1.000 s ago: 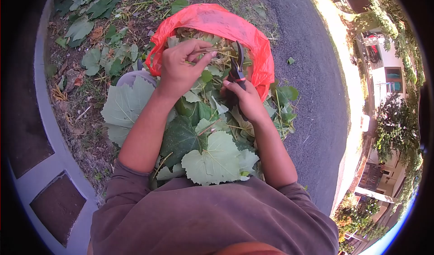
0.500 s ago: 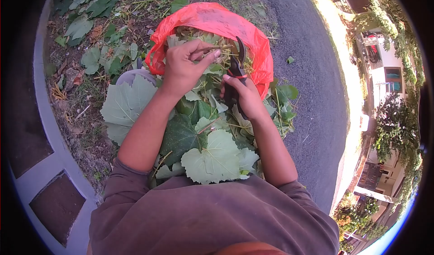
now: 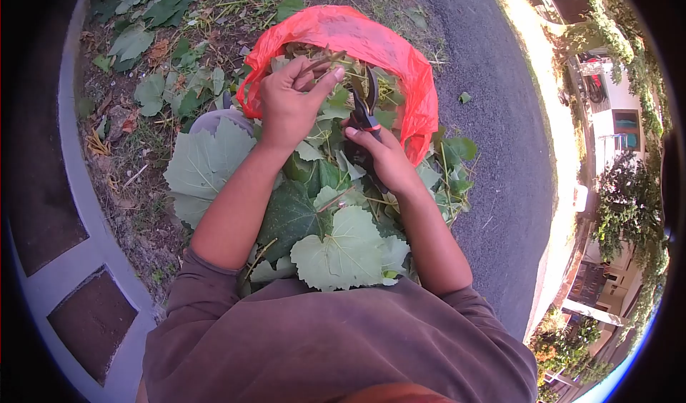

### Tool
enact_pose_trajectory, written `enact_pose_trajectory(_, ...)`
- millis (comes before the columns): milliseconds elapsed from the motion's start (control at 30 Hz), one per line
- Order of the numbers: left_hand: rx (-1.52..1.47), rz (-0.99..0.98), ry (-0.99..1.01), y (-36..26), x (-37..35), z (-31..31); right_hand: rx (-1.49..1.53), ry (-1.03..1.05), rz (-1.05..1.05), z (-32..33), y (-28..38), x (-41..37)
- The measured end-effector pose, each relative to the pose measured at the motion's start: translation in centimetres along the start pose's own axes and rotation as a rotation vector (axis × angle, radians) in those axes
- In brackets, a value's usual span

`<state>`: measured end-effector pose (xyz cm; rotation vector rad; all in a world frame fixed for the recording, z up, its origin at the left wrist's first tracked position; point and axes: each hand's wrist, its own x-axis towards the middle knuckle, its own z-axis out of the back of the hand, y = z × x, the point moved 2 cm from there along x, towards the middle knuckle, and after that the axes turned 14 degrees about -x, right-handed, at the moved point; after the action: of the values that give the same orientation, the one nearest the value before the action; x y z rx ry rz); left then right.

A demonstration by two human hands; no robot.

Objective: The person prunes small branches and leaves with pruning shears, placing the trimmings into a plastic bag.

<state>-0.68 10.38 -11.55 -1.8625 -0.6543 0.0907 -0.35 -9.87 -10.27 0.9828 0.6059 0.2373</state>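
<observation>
My left hand [image 3: 291, 103] pinches a thin brownish stem [image 3: 323, 61] between thumb and fingers, over the mouth of a red plastic bag [image 3: 361, 35]. To its right, my right hand [image 3: 382, 149] is wrapped round the black handles of a pair of pruning shears [image 3: 366, 106], whose blades point up and stand apart. Cut stems and leaves fill the bag's opening behind both hands. Large green leaves [image 3: 337, 249] are heaped between my forearms, some showing pale undersides. A broad pale leaf [image 3: 204, 167] lies beside my left forearm.
More cut leaves [image 3: 150, 92] and dry litter lie on the soil at left. A grey concrete border [image 3: 68, 117] curves along the far left. Dark asphalt [image 3: 493, 131] runs down the right side, with a small leaf [image 3: 464, 97] on it.
The shears have moved slightly down and left, away from the stem. My left hand has tilted the stem upward. The whole view has shifted a little.
</observation>
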Motion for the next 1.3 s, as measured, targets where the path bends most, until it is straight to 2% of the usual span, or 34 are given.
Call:
enact_pose_trajectory(100, -0.145, 0.023, -0.035, -0.5, -0.4, -0.6, -0.006, -0.008, 0.012, -0.3, 0.6, -0.4)
enact_pose_trajectory(167, 0.106, -0.012, 0.067, -0.1, -0.8, -0.9, 0.001, -0.028, -0.004, -0.2, 0.9, -0.2)
enact_pose_trajectory(300, 0.171, -0.002, 0.093, -1.3, -0.8, -1.1, -0.078, -0.059, -0.088, 0.2, 0.7, 0.2)
enact_pose_trajectory(433, 0.161, -0.017, 0.123, -1.7, -0.9, -1.3, -0.007, -0.075, -0.094, -0.3, 0.8, 0.0)
enact_pose_trajectory(500, 0.178, -0.023, 0.131, -1.5, -0.9, -1.5, -0.13, -0.104, -0.092, 0.0, 0.4, 0.2)
enact_pose_trajectory(733, -0.022, 0.083, 0.136, -0.4, -0.7, -1.5, -0.102, -0.162, -0.095, 0.3, -0.1, 0.6)
enact_pose_trajectory(833, -0.106, 0.137, 0.128, 0.2, -0.6, -1.3, -0.214, -0.172, -0.111, 0.9, -0.6, 0.6)
enact_pose_trajectory(967, -0.092, 0.18, 0.052, -0.7, -0.1, -1.0, -0.214, -0.094, -0.041, 1.3, 0.3, 0.4)
enact_pose_trajectory(1067, -0.153, 0.153, 0.064, 1.1, -0.2, -0.6, -0.418, -0.016, -0.076, 1.7, 2.0, -0.7)
enact_pose_trajectory(1300, -0.048, 0.119, 0.074, 1.0, 0.1, -0.6, -0.466, -0.04, 0.023, 2.5, 2.9, 1.8)
